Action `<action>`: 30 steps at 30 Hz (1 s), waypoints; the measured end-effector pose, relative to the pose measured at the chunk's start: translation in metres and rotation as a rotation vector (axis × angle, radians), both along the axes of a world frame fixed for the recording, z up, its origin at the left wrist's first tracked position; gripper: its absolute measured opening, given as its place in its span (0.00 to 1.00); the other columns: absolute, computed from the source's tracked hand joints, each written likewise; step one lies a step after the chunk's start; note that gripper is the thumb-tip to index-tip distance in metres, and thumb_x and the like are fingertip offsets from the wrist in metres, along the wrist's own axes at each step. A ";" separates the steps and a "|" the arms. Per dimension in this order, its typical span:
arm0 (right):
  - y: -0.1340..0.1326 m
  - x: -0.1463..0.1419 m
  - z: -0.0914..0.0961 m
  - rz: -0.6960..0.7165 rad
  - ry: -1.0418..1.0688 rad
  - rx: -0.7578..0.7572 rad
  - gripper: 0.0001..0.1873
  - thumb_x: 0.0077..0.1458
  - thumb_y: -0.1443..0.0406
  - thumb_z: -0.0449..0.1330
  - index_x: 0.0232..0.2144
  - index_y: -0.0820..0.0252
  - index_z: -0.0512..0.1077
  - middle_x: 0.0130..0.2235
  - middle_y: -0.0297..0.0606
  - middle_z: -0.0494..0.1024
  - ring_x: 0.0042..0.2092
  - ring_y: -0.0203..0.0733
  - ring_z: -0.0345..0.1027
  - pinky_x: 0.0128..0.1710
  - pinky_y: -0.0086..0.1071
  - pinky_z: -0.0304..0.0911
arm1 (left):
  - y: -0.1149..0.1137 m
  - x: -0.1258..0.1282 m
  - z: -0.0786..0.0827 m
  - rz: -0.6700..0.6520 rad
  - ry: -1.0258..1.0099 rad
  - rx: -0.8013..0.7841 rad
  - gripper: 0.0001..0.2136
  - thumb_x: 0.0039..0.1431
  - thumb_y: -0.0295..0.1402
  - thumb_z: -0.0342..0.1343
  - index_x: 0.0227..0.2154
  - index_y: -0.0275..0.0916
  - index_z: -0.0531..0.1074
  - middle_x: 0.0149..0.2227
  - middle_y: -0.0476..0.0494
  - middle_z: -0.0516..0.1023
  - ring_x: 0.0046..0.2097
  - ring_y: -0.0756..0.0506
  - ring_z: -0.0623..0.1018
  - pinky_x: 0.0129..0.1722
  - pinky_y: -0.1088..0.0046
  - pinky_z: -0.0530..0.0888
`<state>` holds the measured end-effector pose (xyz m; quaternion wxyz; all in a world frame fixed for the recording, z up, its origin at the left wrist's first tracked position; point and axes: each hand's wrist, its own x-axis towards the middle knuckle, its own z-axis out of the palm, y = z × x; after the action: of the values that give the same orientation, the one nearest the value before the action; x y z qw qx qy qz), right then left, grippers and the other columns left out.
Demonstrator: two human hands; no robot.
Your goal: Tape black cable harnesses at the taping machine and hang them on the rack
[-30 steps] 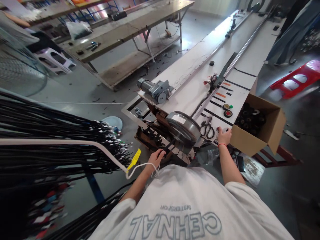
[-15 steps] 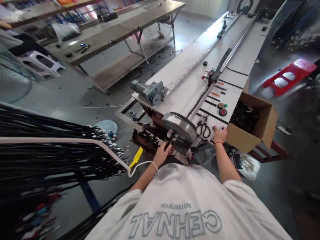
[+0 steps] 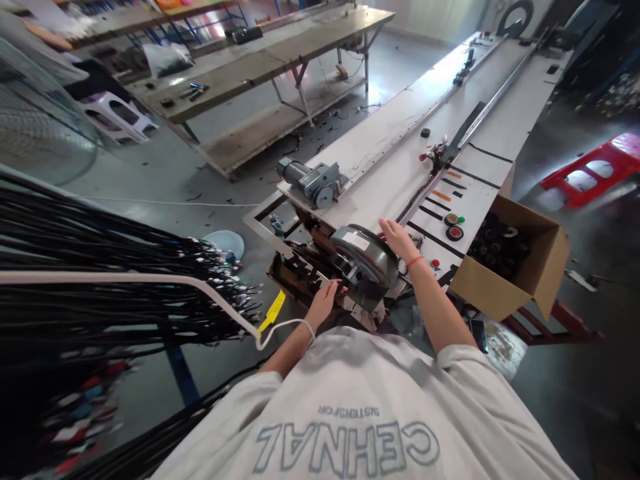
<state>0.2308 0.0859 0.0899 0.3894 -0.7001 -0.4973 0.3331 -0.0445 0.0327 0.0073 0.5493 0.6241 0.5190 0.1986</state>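
1. Right grip (image 3: 400, 241): bare hand, red cord at wrist, palm down at the right-hand edge of the drum. Fingers outstretched; cannot tell whether they touch the rim or pinch anything.
2. Left grip (image 3: 324, 303): lower, just left of the drum's near side. Fingers bent, tips partly lost among dark parts; cannot tell if closed on something.
3. Drum (image 3: 374, 259): dark grey, round, between the two hands, at the near end of the long white counter (image 3: 377, 187). White label (image 3: 356, 241) on its upper side.
4. Red button (image 3: 435, 264): counter's near edge, just beside the right forearm.
5. Up the counter's right side: two small round discs, orange strips (image 3: 441, 195) and black strips laid crosswise.
6. Cardboard box (image 3: 487, 288): flaps open, against the counter's right side, dark pieces inside.
7. Grey motor (image 3: 313, 181): near left corner of the counter, apart from the drum.
8. Left of the person: black cables (image 3: 190, 287) in a thick hanging bundle; yellow tag (image 3: 273, 310) on a pale tube.
9. Farther off: second counter (image 3: 280, 67), red stool (image 3: 593, 170) to the right, white stool (image 3: 117, 115) to the left, beside a seated person.
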 end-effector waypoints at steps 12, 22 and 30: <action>-0.016 -0.022 0.007 0.084 -0.152 -0.037 0.26 0.65 0.51 0.40 0.37 0.61 0.71 0.37 0.40 0.76 0.40 0.42 0.68 0.44 0.33 0.61 | 0.012 0.046 0.052 -0.210 0.690 0.317 0.19 0.64 0.46 0.50 0.50 0.38 0.68 0.35 0.38 0.80 0.39 0.39 0.81 0.41 0.67 0.71; -0.137 0.028 -0.068 -0.270 -0.230 -0.488 0.19 0.43 0.65 0.62 0.40 0.65 0.70 0.36 0.49 0.75 0.40 0.56 0.70 0.42 0.48 0.65 | 0.066 0.028 0.121 -0.264 0.873 0.512 0.18 0.62 0.47 0.52 0.45 0.39 0.70 0.34 0.41 0.80 0.39 0.40 0.80 0.40 0.70 0.70; -0.161 -0.066 -0.019 0.593 0.850 -0.348 0.30 0.54 0.38 0.51 0.31 0.58 0.70 0.33 0.41 0.76 0.37 0.46 0.71 0.40 0.40 0.68 | 0.073 0.021 0.114 -0.266 0.808 0.447 0.21 0.61 0.48 0.54 0.48 0.37 0.66 0.38 0.39 0.80 0.40 0.41 0.80 0.42 0.71 0.72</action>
<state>0.1644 -0.0756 0.0708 0.3241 -0.3876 -0.4096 0.7596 -0.0231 0.1057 0.1214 0.1767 0.8151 0.5511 -0.0251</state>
